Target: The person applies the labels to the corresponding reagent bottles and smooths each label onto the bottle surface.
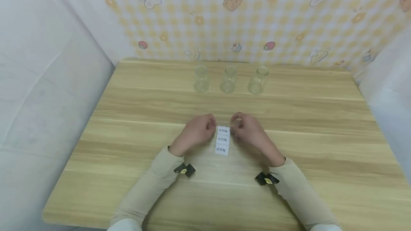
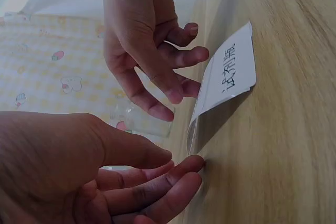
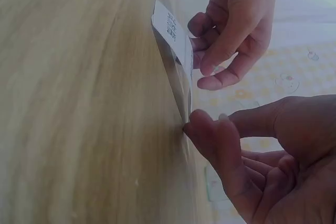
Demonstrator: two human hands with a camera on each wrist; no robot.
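Note:
A white strip of labels [image 1: 222, 140] lies on the wooden table, with three sections printed in black characters. My left hand [image 1: 199, 129] is at the left of its far end, and my right hand [image 1: 248, 129] is at the right. A faint clear film edge runs between the two sets of fingertips in the head view. Thumb and fingers of each hand pinch at that far end. The label strip [image 2: 227, 72] bends up off the tabletop there in the left wrist view. In the right wrist view, the curled label strip [image 3: 172, 32] shows between both hands.
Behind the hands, a row of three clear glass jars stands near the table's back edge: a left jar [image 1: 201, 79], a middle jar [image 1: 228, 80] and a right jar [image 1: 258, 80]. A yellow checked sheet [image 1: 212, 35] hangs behind the table [image 1: 128, 145].

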